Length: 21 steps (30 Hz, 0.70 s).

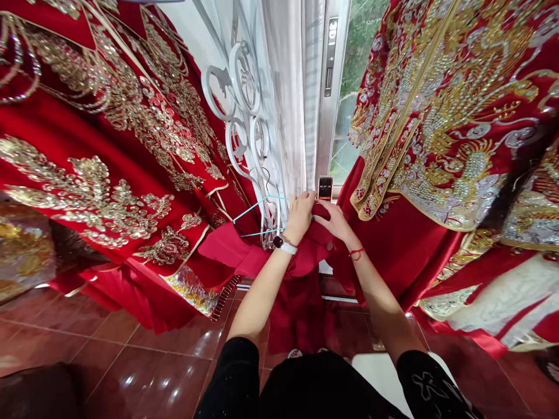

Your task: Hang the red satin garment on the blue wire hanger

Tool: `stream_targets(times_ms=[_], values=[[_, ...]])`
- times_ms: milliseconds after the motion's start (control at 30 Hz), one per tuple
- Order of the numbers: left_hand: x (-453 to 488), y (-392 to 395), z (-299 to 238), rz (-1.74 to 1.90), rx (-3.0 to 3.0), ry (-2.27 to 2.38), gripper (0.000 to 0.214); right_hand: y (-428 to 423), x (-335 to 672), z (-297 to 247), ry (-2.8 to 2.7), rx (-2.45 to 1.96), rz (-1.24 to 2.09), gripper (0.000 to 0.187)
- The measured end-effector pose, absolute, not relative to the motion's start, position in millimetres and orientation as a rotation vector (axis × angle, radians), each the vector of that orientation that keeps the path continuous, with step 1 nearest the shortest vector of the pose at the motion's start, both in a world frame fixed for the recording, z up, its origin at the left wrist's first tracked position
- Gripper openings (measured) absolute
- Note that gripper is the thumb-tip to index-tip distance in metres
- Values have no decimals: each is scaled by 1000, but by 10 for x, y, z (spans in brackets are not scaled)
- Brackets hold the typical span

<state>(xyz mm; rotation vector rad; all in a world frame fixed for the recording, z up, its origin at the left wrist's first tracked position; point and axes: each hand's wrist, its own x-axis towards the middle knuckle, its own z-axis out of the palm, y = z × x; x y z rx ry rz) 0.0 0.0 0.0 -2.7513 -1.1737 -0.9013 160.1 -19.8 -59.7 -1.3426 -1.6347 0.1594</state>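
Observation:
My left hand (pixel 299 216) is closed on a plain red garment (pixel 301 279) that hangs on a light blue hanger (pixel 253 208). A watch with a white strap sits on that wrist. My right hand (pixel 335 223), with a red string at the wrist, pinches the same red cloth just beside the left hand. The garment drops from my hands toward the floor. Most of the hanger is hidden under the cloth and my fingers.
Red robes with gold and silver embroidery hang on the left (pixel 113 145) and on the right (pixel 445 116). A white ornate metal rack (pixel 244 110) and a sheer curtain (pixel 288 87) stand before the window. A small timer (pixel 325 188) sits behind my hands. The floor (pixel 122 366) is glossy brown tile.

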Motion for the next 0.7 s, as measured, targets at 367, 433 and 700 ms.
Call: stream_targets(times_ms=[367, 433, 700], values=[[-361, -364, -584, -1533, -2632, -1202, 33, -149, 1618, -592, -1584, -1307, 267, 31], [-336, -458, -896, -1654, -2580, -1386, 32, -149, 1639, -570, -1643, -1249, 329, 33], [-114, -598, -1218, -1842, -2755, -1523, 25, -268, 1636, -440, -1706, -1308, 321, 30]])
